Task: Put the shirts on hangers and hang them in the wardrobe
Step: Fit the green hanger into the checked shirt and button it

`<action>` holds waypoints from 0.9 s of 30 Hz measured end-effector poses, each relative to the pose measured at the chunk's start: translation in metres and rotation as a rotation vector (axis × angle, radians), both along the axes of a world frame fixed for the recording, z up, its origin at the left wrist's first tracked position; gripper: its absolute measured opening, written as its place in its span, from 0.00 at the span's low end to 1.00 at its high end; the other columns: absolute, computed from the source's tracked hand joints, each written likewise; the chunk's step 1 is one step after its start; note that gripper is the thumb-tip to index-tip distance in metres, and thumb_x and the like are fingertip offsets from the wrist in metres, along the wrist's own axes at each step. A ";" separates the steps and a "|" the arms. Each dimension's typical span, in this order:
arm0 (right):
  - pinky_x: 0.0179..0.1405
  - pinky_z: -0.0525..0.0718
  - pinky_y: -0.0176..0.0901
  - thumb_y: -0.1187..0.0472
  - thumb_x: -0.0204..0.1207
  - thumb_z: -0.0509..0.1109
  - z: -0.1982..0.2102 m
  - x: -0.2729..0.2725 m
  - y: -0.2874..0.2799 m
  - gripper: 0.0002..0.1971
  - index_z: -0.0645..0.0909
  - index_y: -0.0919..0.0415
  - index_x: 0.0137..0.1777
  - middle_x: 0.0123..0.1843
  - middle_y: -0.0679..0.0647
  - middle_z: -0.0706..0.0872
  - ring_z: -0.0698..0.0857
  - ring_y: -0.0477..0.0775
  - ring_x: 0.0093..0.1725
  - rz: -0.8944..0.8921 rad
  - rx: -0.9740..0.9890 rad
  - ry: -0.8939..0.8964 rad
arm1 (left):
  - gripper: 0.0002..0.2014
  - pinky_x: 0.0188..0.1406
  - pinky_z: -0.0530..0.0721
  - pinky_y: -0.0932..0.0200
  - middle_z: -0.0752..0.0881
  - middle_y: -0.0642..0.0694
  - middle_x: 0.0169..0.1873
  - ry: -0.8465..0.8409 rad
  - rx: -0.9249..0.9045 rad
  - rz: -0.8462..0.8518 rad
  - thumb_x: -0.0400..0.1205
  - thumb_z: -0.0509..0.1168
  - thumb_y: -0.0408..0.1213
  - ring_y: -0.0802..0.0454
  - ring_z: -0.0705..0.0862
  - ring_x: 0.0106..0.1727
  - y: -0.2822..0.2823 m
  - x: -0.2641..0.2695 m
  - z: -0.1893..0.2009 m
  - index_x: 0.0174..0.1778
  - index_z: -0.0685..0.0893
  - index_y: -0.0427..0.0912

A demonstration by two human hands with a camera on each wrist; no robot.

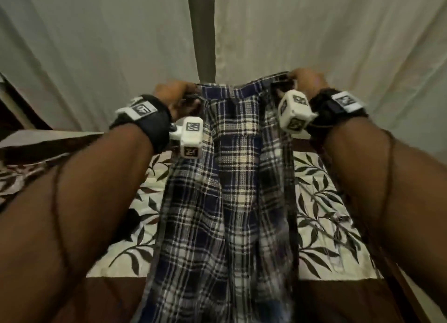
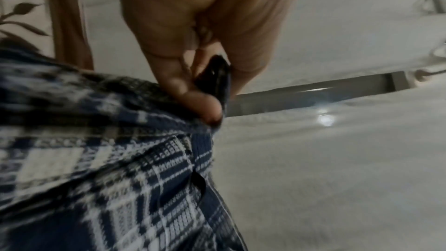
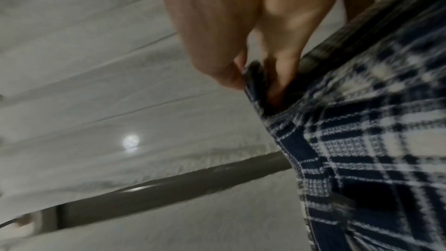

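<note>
A blue, white and black plaid shirt (image 1: pixel 229 177) hangs lengthwise in front of me, held up by its top edge. My left hand (image 1: pixel 176 92) pinches the shirt's upper left corner and my right hand (image 1: pixel 304 80) pinches the upper right corner. In the left wrist view the left hand (image 2: pixel 207 87) has thumb and fingers closed on a dark fold of the shirt (image 2: pixel 96 159). The right wrist view shows the right hand (image 3: pixel 253 75) gripping the edge of the shirt (image 3: pixel 362 150) the same way. No hanger is in view.
Below the shirt lies a bed with a white leaf-patterned sheet (image 1: pixel 321 201) and a dark wooden edge (image 1: pixel 108 298). A pale curtain (image 1: pixel 96 56) fills the background, split by a grey vertical strip (image 1: pixel 204 32).
</note>
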State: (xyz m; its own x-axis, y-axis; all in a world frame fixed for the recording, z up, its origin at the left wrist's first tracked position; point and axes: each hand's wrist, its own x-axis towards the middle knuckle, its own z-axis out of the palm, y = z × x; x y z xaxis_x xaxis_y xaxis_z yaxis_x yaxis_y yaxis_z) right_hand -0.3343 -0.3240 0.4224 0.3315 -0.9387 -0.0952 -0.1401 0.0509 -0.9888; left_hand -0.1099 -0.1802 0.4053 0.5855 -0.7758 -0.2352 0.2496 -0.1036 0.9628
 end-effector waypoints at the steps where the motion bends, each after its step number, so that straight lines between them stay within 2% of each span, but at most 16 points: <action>1: 0.42 0.88 0.39 0.57 0.76 0.70 -0.018 0.011 -0.020 0.20 0.89 0.47 0.22 0.21 0.42 0.85 0.86 0.43 0.27 -0.024 0.015 -0.075 | 0.06 0.25 0.86 0.61 0.84 0.40 0.30 0.072 -0.023 -0.028 0.84 0.62 0.28 0.50 0.84 0.28 -0.009 -0.003 -0.014 0.41 0.80 0.33; 3: 0.37 0.88 0.41 0.55 0.76 0.69 -0.064 0.023 -0.032 0.11 0.86 0.53 0.33 0.18 0.40 0.82 0.85 0.47 0.30 -0.004 0.038 0.028 | 0.05 0.27 0.84 0.58 0.83 0.40 0.34 0.097 0.032 -0.129 0.84 0.64 0.34 0.49 0.83 0.30 -0.015 -0.012 -0.048 0.46 0.81 0.35; 4: 0.42 0.88 0.45 0.56 0.76 0.68 -0.095 0.024 -0.036 0.06 0.82 0.53 0.39 0.20 0.40 0.84 0.84 0.49 0.35 0.033 0.041 0.054 | 0.05 0.31 0.84 0.59 0.83 0.40 0.37 0.060 0.088 -0.169 0.84 0.65 0.36 0.48 0.83 0.33 -0.017 -0.013 -0.073 0.49 0.81 0.37; 6: 0.53 0.86 0.54 0.57 0.78 0.68 -0.164 0.010 -0.034 0.04 0.80 0.51 0.42 0.28 0.45 0.86 0.82 0.53 0.41 0.125 -0.007 0.209 | 0.02 0.48 0.83 0.51 0.80 0.39 0.43 -0.147 0.290 -0.153 0.84 0.68 0.36 0.47 0.80 0.45 -0.010 -0.013 -0.134 0.49 0.82 0.41; 8: 0.49 0.82 0.53 0.50 0.80 0.67 -0.247 -0.025 -0.010 0.12 0.84 0.56 0.43 0.39 0.56 0.87 0.82 0.57 0.42 0.266 -0.124 0.534 | 0.07 0.57 0.80 0.50 0.80 0.40 0.48 -0.412 0.576 -0.197 0.83 0.71 0.39 0.47 0.79 0.51 0.025 -0.006 -0.211 0.49 0.81 0.42; 9: 0.44 0.79 0.50 0.41 0.79 0.65 -0.288 -0.047 0.007 0.23 0.86 0.63 0.46 0.45 0.62 0.87 0.82 0.60 0.43 0.308 -0.130 0.694 | 0.16 0.60 0.78 0.51 0.81 0.41 0.54 -0.500 0.724 -0.256 0.81 0.73 0.47 0.45 0.80 0.58 0.045 -0.003 -0.251 0.57 0.81 0.42; 10: 0.43 0.78 0.50 0.32 0.74 0.63 -0.327 -0.070 0.029 0.34 0.85 0.67 0.51 0.50 0.65 0.87 0.83 0.63 0.45 0.345 -0.115 0.831 | 0.31 0.65 0.78 0.50 0.81 0.39 0.65 -0.544 0.854 -0.338 0.76 0.75 0.58 0.43 0.79 0.66 0.071 0.000 -0.287 0.67 0.79 0.40; 11: 0.47 0.80 0.53 0.27 0.71 0.64 -0.357 -0.092 0.057 0.39 0.84 0.67 0.56 0.55 0.67 0.86 0.84 0.66 0.50 0.372 -0.031 0.925 | 0.44 0.70 0.77 0.48 0.78 0.38 0.72 -0.541 0.922 -0.388 0.69 0.75 0.67 0.41 0.78 0.71 0.095 0.001 -0.319 0.74 0.75 0.40; 13: 0.63 0.80 0.56 0.31 0.71 0.71 -0.406 -0.129 0.111 0.39 0.76 0.61 0.72 0.68 0.65 0.82 0.81 0.67 0.65 0.349 0.097 1.135 | 0.54 0.77 0.72 0.46 0.72 0.38 0.79 -0.513 1.026 -0.481 0.64 0.75 0.70 0.39 0.72 0.78 0.140 -0.007 -0.372 0.81 0.68 0.43; 14: 0.68 0.77 0.56 0.30 0.70 0.72 -0.421 -0.140 0.135 0.45 0.66 0.57 0.80 0.73 0.64 0.77 0.77 0.68 0.70 0.305 0.143 1.212 | 0.55 0.80 0.69 0.47 0.69 0.39 0.81 -0.536 1.093 -0.520 0.64 0.75 0.70 0.39 0.69 0.80 0.160 -0.015 -0.395 0.83 0.65 0.45; 16: 0.70 0.74 0.55 0.28 0.67 0.72 -0.433 -0.145 0.166 0.57 0.49 0.56 0.86 0.76 0.65 0.73 0.75 0.68 0.72 0.215 0.170 1.267 | 0.59 0.80 0.68 0.47 0.66 0.37 0.82 -0.622 1.199 -0.537 0.64 0.73 0.72 0.38 0.69 0.81 0.189 -0.042 -0.418 0.86 0.59 0.44; 18: 0.67 0.77 0.54 0.37 0.70 0.76 -0.429 -0.137 0.173 0.57 0.43 0.59 0.87 0.74 0.67 0.77 0.79 0.68 0.69 0.106 0.222 1.119 | 0.49 0.72 0.77 0.48 0.78 0.35 0.72 -0.663 1.242 -0.441 0.69 0.77 0.60 0.37 0.79 0.71 0.200 -0.056 -0.437 0.79 0.67 0.37; 20: 0.62 0.81 0.52 0.48 0.73 0.77 -0.424 -0.136 0.169 0.45 0.58 0.59 0.84 0.67 0.65 0.84 0.84 0.68 0.63 0.061 0.279 0.921 | 0.29 0.65 0.82 0.50 0.84 0.36 0.64 -0.700 1.193 -0.426 0.76 0.74 0.47 0.38 0.84 0.64 0.200 -0.060 -0.428 0.69 0.77 0.37; 22: 0.60 0.84 0.52 0.49 0.75 0.76 -0.408 -0.146 0.154 0.26 0.77 0.58 0.70 0.61 0.64 0.88 0.86 0.67 0.58 0.036 0.230 0.908 | 0.16 0.59 0.83 0.53 0.86 0.40 0.60 -0.750 1.184 -0.439 0.83 0.66 0.45 0.41 0.86 0.62 0.205 -0.038 -0.414 0.63 0.82 0.41; 25: 0.54 0.82 0.50 0.56 0.76 0.74 -0.363 -0.179 0.124 0.15 0.81 0.60 0.59 0.56 0.65 0.88 0.86 0.68 0.55 -0.019 0.122 0.987 | 0.16 0.44 0.79 0.55 0.89 0.39 0.51 -0.834 1.157 -0.313 0.80 0.67 0.50 0.40 0.88 0.53 0.228 0.019 -0.378 0.55 0.87 0.42; 27: 0.54 0.80 0.51 0.50 0.76 0.72 -0.337 -0.202 0.111 0.16 0.77 0.55 0.60 0.54 0.63 0.86 0.86 0.67 0.54 0.013 0.062 1.054 | 0.15 0.41 0.78 0.56 0.89 0.38 0.49 -0.895 1.180 -0.282 0.78 0.69 0.51 0.39 0.87 0.50 0.248 0.046 -0.349 0.49 0.87 0.42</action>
